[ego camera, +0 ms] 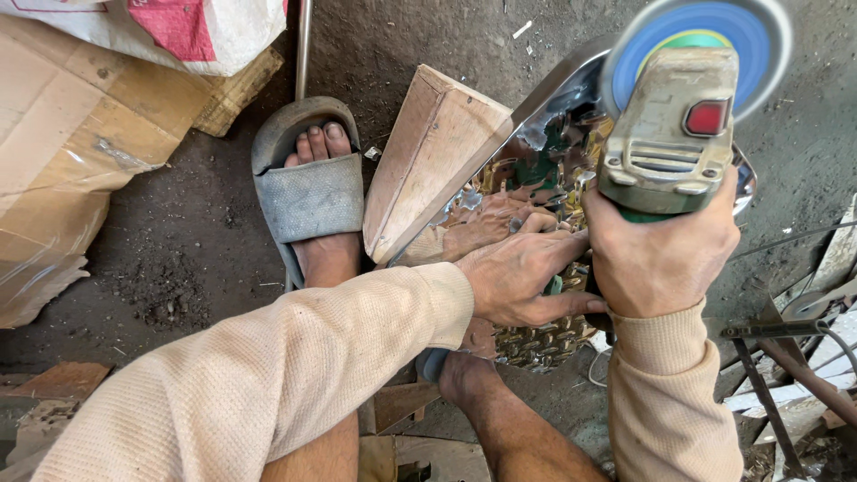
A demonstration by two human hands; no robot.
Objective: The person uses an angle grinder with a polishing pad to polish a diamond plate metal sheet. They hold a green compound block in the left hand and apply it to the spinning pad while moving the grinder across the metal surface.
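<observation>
The right hand (661, 254) is clamped around the body of an angle grinder (669, 143), fingers wrapped over a green barrel below a worn, grey-beige cast metal head with a red square button on it. Above that hand, at the far end of the tool, a round blue flap disc (705, 36) with a green-and-yellow centre is blurred at its rim.

The left hand (522, 277) lies just beside the right, to its left, closed on the lower part of the same tool; its thumb touches the right wrist and a bit of green shows between its fingers.

Under both hands sits a polished metal piece (544, 156), mirror-bright, with a smooth curved rim and a hammered, dimpled surface that reflects gold, green and skin tones. The disc is at its upper edge; whether they touch cannot be told.

To the left of the left hand, a tapered wooden block (428, 161) with a pale, rough-sawn face leans against the metal piece. Further left, a foot in a grey ribbed rubber sandal (308, 192) rests on the dark, gritty floor (178, 259). Crumpled cardboard (71, 143) lies well apart at the far left. Both sleeves are beige waffle-knit cloth.
</observation>
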